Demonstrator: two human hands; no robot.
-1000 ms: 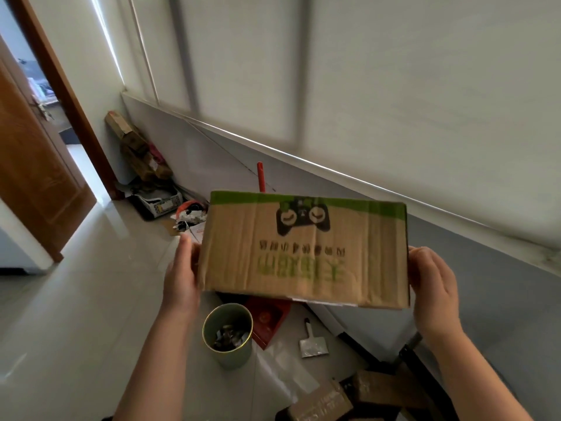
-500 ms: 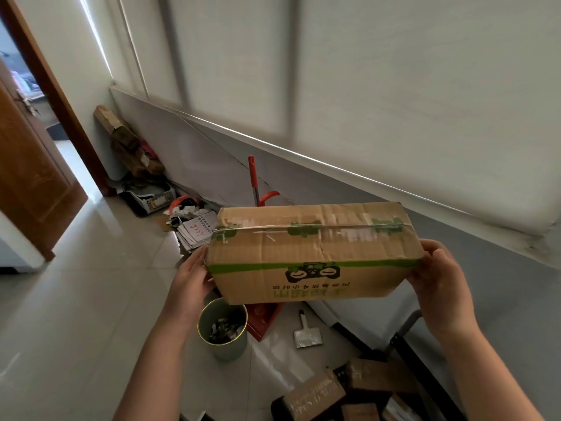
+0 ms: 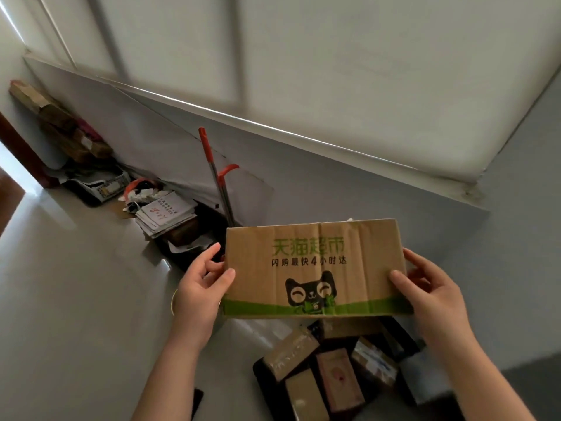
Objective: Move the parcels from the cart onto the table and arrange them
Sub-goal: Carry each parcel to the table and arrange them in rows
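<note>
View: head camera, looking down over both forearms.
Change: the cardboard parcel [image 3: 315, 268] now shows its printed face upright, with the cat logo low and the green band along the bottom edge. Half a second earlier its taped side faced up; before that the print hung upside down.
Meaning: probably turned over to orient it; lifted but not yet set down, and I cannot pick out the table.
Left hand [image 3: 200, 287]: grips the parcel's left end, thumb on the front.
Right hand [image 3: 431, 296]: grips the right end, thumb on the front.
Parcel position: in the air between the hands, above the small parcels [image 3: 328, 369] left on the dark cart [image 3: 259, 375].
</note>
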